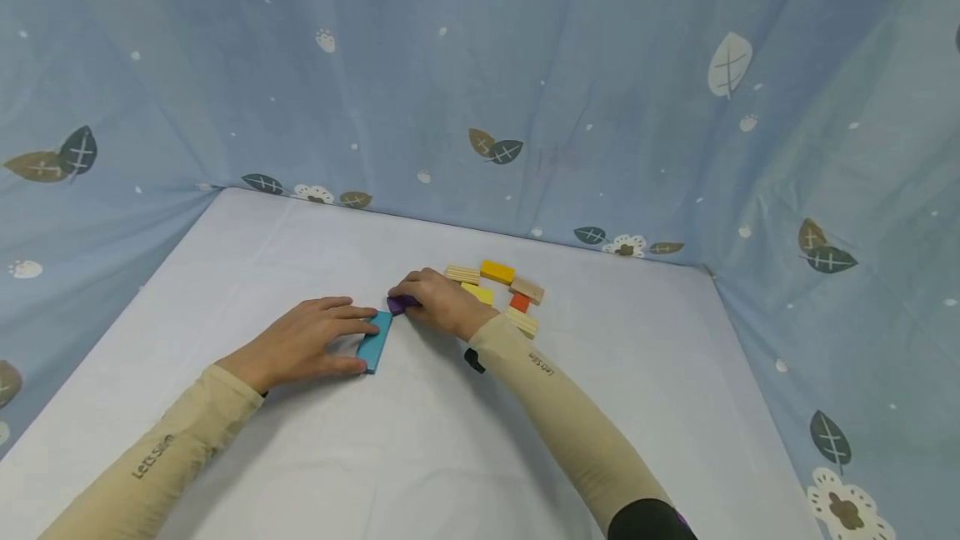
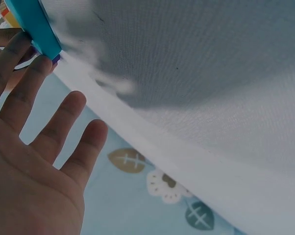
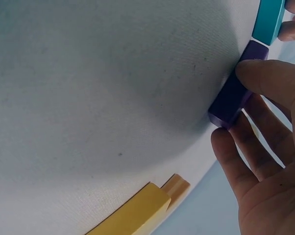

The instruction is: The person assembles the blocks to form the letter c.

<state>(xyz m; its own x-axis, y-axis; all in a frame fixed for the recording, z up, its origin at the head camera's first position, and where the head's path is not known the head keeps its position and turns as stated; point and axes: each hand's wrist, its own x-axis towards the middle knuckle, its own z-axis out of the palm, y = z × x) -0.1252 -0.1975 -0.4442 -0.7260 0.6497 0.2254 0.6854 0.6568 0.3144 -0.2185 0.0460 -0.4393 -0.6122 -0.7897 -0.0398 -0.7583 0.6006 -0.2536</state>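
The left hand (image 1: 309,342) rests palm down with fairly straight fingers against the left long side of a flat light-blue block (image 1: 375,342). Its thumb touches near the block's close end, while two fingertips meet the far part. Two other fingers stay apart from the block in the left wrist view. A dark purple block (image 3: 233,88) is pinched between the thumb and fingers of the right hand (image 1: 441,302). One end of this purple block sits right at the light-blue block's far end. Part of the purple block is hidden by the right hand in the head view.
Right of the right hand lie several small blocks: a yellow-orange one (image 1: 497,272), a lighter yellow one (image 1: 477,293), a red one (image 1: 519,302) and some wood-coloured ones, including a block (image 1: 527,289) at the right. A blue patterned curtain (image 1: 450,90) borders the white table (image 1: 420,457).
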